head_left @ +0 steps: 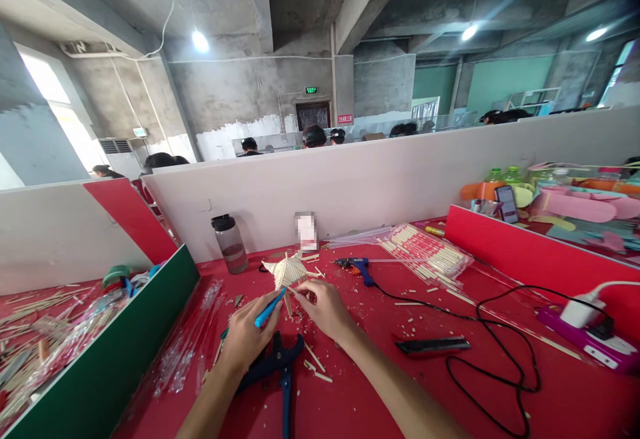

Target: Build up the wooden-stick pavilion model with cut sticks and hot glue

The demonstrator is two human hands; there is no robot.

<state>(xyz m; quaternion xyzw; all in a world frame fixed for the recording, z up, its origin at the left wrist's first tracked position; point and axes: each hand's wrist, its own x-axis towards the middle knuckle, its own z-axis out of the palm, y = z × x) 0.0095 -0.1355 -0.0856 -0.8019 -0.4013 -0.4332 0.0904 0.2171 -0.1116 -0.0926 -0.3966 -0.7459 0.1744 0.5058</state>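
Observation:
A small pavilion-like model [291, 270] of pale wooden sticks, with a pointed roof and upturned corners, stands just beyond my hands. My left hand [249, 332] is closed around a slim blue pen-like tool [269, 308], its tip close to the model's underside; its exact kind does not show. With fingertips pinched together, my right hand [323, 307] meets that tip by the model, and what it grips is too small to name. Below my hands lies a dark blue cutter [284, 362] with plier-like handles, partly covered by my left forearm.
A blue glue gun [361, 268] trails a black cable to a purple power strip [587, 342]. A black utility knife [434, 345] lies at right. Bagged sticks [430, 252], a water bottle [230, 244] and low dividers [120, 352] surround the red table, scattered with offcuts.

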